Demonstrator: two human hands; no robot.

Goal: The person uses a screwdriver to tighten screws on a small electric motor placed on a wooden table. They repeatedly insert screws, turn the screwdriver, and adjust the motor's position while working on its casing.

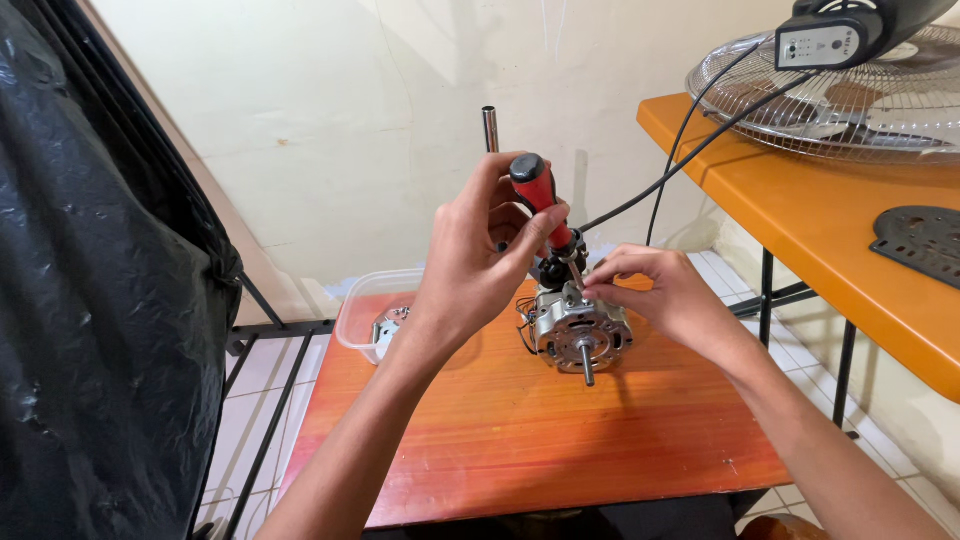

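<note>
A small electric motor [578, 330] with a silver housing and a protruding shaft lies on the orange wooden table [520, 430]. My left hand [478, 262] grips a screwdriver [541, 196] with a red and black handle, its tip pointing down at the motor's top. My right hand [660, 292] rests its fingertips on the upper right of the motor, next to the screwdriver's blade. Dark wires trail from the motor's left side.
A clear plastic tub [372, 312] with metal parts sits at the table's back left. A second orange table [830, 220] on the right carries a fan grille [850, 105] and a black perforated plate [925, 238]. Black plastic sheeting [90, 300] hangs on the left. A metal tube [490, 128] stands behind.
</note>
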